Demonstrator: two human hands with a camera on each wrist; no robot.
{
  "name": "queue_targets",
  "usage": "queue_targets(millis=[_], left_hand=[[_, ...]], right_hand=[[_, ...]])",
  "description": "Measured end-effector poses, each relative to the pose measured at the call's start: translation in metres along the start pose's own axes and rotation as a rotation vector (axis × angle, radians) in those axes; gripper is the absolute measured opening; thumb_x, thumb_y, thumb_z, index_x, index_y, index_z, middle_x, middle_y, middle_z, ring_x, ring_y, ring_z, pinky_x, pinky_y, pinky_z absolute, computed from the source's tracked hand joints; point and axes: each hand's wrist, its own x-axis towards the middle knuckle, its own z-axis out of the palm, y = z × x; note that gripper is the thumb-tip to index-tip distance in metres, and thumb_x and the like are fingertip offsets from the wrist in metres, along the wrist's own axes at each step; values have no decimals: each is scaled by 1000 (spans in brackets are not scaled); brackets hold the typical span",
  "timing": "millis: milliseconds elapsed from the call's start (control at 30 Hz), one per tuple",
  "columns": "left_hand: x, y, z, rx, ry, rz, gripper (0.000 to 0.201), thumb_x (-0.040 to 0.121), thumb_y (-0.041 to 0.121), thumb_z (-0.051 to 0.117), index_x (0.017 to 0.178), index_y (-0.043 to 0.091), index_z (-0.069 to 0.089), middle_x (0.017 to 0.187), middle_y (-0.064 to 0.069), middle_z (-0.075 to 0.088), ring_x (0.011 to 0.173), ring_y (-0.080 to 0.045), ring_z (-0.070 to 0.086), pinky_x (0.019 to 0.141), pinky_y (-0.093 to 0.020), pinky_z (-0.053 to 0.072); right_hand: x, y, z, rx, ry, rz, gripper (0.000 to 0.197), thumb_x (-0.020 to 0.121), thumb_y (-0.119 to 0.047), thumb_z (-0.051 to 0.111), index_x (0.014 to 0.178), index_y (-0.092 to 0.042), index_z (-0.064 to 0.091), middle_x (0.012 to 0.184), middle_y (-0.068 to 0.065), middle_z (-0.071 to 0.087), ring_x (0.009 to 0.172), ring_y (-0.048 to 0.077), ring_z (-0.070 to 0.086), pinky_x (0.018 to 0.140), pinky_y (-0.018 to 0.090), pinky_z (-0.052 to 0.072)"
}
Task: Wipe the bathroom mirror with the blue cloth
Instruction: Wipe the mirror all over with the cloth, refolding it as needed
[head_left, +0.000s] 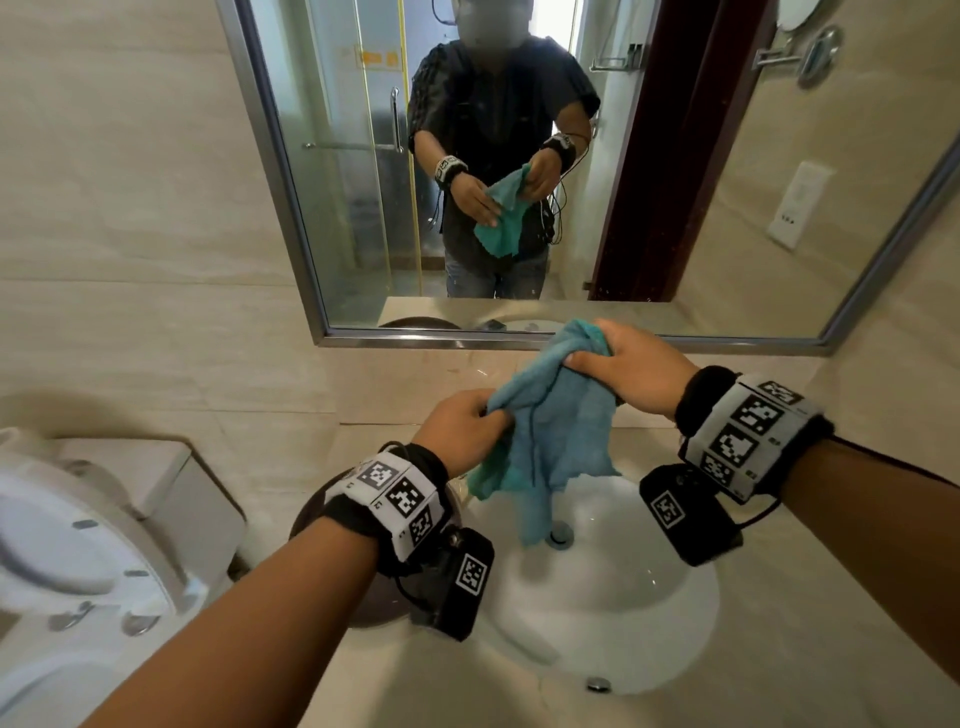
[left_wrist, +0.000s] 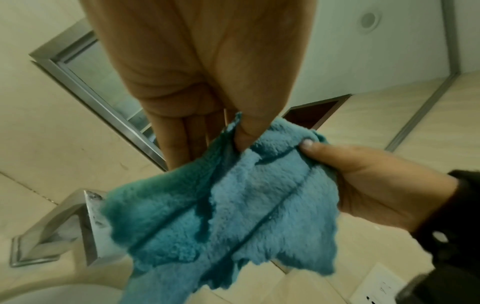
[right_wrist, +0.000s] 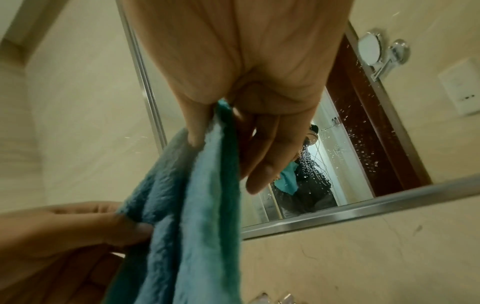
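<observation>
A fluffy blue cloth (head_left: 550, 431) hangs between both hands above the white sink (head_left: 623, 623). My left hand (head_left: 467, 421) pinches its lower left edge with thumb and fingers. My right hand (head_left: 623, 364) grips the bunched top of the cloth, just below the mirror (head_left: 519, 156). The mirror, in a steel frame, fills the wall ahead and shows water droplets (right_wrist: 358, 131) on its glass. In the left wrist view the cloth (left_wrist: 233, 205) spreads wide under my left hand (left_wrist: 233, 135), with my right hand (left_wrist: 363, 174) at its right. The right wrist view shows the cloth (right_wrist: 187, 216) draped down from my right hand (right_wrist: 213, 131).
A white toilet (head_left: 78, 545) stands at the left. A steel tap (left_wrist: 64, 226) rises behind the sink, and a dark round object (head_left: 311, 514) sits left of it. A round shaving mirror (head_left: 815, 52) and a wall socket (head_left: 800, 202) are at the right.
</observation>
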Motion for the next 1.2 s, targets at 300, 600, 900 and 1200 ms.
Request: queue_targets(millis=[300, 600, 900, 1200], left_hand=[[-6, 14, -36, -263, 15, -46, 28, 101, 16, 35, 94, 23, 62, 95, 0, 63, 91, -15, 57, 85, -29, 45], [-8, -3, -38, -99, 103, -68, 20, 102, 23, 35, 103, 15, 54, 97, -9, 60, 92, -25, 57, 87, -41, 47], [-15, -13, -54, -152, 298, 4, 37, 96, 4, 34, 93, 24, 65, 100, 0, 60, 96, -24, 57, 86, -36, 49], [-21, -26, -68, -143, 357, -14, 31, 95, 7, 49, 123, 15, 59, 117, -5, 58, 111, -23, 55, 99, -44, 47]], right_hand=[[-7, 19, -11, -10, -256, 100, 41, 67, -27, 82, 101, -19, 62, 92, 0, 70, 85, 19, 67, 79, 36, 54], [0, 34, -1, -56, -208, 159, 28, 88, -43, 57, 99, -17, 58, 99, 5, 66, 94, 23, 62, 86, 39, 49], [-3, 30, 3, 415, -207, 362, 67, 74, -1, 74, 128, -26, 43, 104, 13, 59, 77, 19, 59, 56, 25, 49], [2, 30, 6, 666, -29, 315, 27, 91, -13, 57, 118, -17, 56, 88, 5, 60, 78, 16, 58, 67, 28, 49]])
